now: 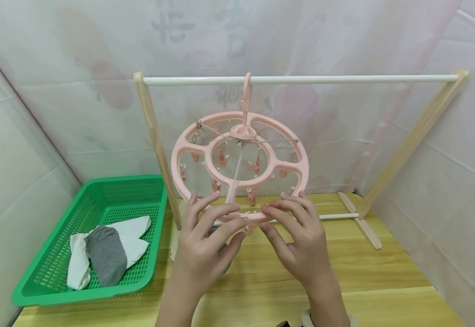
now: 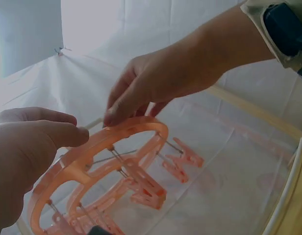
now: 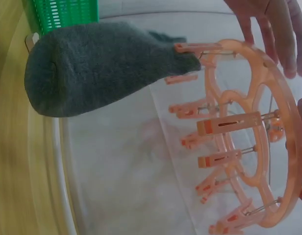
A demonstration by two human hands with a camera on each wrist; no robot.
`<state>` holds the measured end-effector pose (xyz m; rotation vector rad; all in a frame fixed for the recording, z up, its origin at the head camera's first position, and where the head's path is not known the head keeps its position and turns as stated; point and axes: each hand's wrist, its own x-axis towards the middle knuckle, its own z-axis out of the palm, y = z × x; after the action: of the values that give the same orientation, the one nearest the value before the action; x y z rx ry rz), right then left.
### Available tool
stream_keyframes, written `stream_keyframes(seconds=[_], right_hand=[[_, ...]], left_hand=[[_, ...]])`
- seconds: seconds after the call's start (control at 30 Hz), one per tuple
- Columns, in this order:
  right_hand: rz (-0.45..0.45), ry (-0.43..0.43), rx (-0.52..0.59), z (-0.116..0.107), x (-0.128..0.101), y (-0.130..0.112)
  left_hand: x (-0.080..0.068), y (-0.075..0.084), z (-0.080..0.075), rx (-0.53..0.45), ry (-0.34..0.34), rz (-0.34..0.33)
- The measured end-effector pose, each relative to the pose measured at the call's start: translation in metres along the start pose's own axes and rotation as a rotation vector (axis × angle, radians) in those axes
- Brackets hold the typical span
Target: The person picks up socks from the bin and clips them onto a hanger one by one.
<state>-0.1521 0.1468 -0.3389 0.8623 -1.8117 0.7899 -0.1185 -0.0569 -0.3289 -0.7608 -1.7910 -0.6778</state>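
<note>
A pink round clip hanger [image 1: 175, 159] with dangling pegs hangs tilted by its hook from a white bar. My left hand [image 1: 204, 250] is at the near left of its rim, fingers spread and loosely bent. Loosely bent fingers of my right hand [image 1: 302, 245] touch the rim's near right; its thumb lies below them. In the left wrist view the right thumb tip meets the rim [image 2: 97, 142]. A dark grey sock [image 3: 87, 71] hangs from pink pegs [image 3: 200, 47] beneath the hanger, mostly hidden behind my left hand in the head view.
A green basket [image 1: 86, 297] on the left holds a grey sock [image 1: 106, 256] and white socks [image 1: 132, 236]. The white bar [image 1: 343, 79] spans a wooden frame [image 1: 415, 136] on a wood-grain table [image 1: 364, 281]. Pale cloth walls [image 1: 458, 181] enclose the table.
</note>
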Motion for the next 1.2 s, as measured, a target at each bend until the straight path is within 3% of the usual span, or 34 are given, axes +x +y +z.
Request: stream_keyframes(seconds=[0.23,0.5,0.73,0.8,0.87,0.97,1.2], right_hand=[[-0.062,0.054,0.006,0.003,0.004,-0.011],[-0.102,0.114,0.067,0.003,0.010,-0.021],[-0.110,0.359,0.262,0.006,0.013,-0.023],[-0.088,0.332,0.333,0.006,0.011,-0.020],[-0.069,0.242,0.390,0.008,0.006,-0.015],[-0.040,0.133,0.397,0.015,-0.003,-0.007],[0.083,0.081,0.342,0.030,-0.017,0.000]], left_hand=[[-0.005,-0.008,0.005,0.045,-0.005,-0.028],[-0.007,-0.015,0.000,0.076,-0.006,-0.075],[-0.006,-0.015,-0.004,0.031,-0.004,-0.094],[-0.005,-0.015,-0.004,0.024,0.005,-0.093],[-0.005,-0.016,-0.004,0.017,0.009,-0.093],[-0.005,-0.016,-0.005,0.013,0.006,-0.099],[-0.006,-0.016,-0.007,0.005,0.005,-0.109]])
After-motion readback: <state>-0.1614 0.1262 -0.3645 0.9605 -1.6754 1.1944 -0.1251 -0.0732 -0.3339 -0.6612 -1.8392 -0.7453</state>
